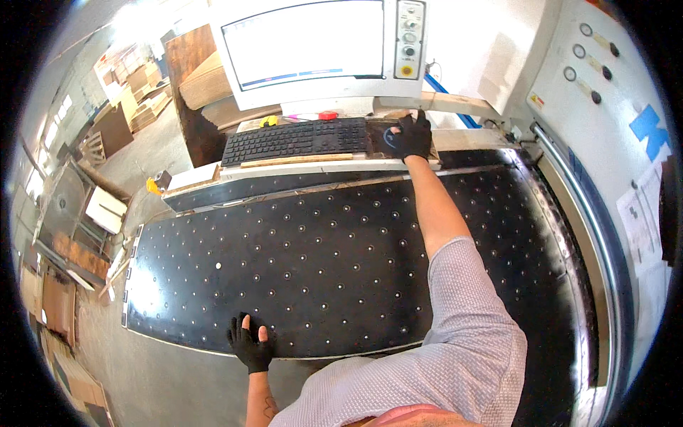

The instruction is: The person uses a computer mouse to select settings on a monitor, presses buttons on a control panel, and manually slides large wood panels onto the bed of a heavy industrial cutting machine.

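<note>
My left hand [250,344], in a black glove with bare fingertips, rests at the near edge of a black table [284,242] dotted with small round ball-like studs. Its fingers are apart and nothing is in it. Across the table my right arm reaches to a shelf, where my right hand [413,135], gloved alike, lies curled over the dark mouse pad [378,139]. Whatever is under that palm is hidden. Left of the pad sits a black keyboard [295,140], with a thin wooden strip [297,161] along its front.
Above the keyboard stands a lit monitor [306,46] with a control panel [410,39] of knobs and a yellow-ringed button. A yellow tape measure [268,121] and red object [328,115] lie behind the keyboard. On the right rises a white machine housing [569,121] with gauges.
</note>
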`<action>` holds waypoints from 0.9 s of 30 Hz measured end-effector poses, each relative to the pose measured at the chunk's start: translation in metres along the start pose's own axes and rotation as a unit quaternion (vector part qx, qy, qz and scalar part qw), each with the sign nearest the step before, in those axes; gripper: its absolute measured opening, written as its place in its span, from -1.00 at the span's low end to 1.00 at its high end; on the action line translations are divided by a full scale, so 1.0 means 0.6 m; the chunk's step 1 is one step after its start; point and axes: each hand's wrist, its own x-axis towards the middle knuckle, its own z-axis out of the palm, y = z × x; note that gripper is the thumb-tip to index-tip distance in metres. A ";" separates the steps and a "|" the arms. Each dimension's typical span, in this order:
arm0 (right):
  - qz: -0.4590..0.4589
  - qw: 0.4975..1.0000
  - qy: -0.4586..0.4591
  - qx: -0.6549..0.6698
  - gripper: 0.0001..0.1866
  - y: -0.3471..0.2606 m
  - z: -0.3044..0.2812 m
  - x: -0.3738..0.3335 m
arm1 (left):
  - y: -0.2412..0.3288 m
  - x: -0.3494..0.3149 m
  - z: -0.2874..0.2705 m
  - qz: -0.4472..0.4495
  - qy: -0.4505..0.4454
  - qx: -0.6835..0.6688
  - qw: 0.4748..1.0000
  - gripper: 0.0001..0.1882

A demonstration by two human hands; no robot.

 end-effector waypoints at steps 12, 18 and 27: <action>-0.050 0.979 0.009 0.198 -0.18 0.126 -0.178 -0.431 | -0.029 -0.004 0.017 0.068 -0.022 -0.057 0.996 -0.36; 0.198 0.932 0.303 0.005 -0.36 0.365 -0.578 -0.870 | 0.018 0.020 -0.003 0.042 -0.197 -0.360 0.911 -0.27; 0.516 0.612 0.546 -0.246 -0.54 0.424 -0.952 -1.404 | 0.316 -0.011 0.100 0.038 -0.469 -0.624 0.624 -0.21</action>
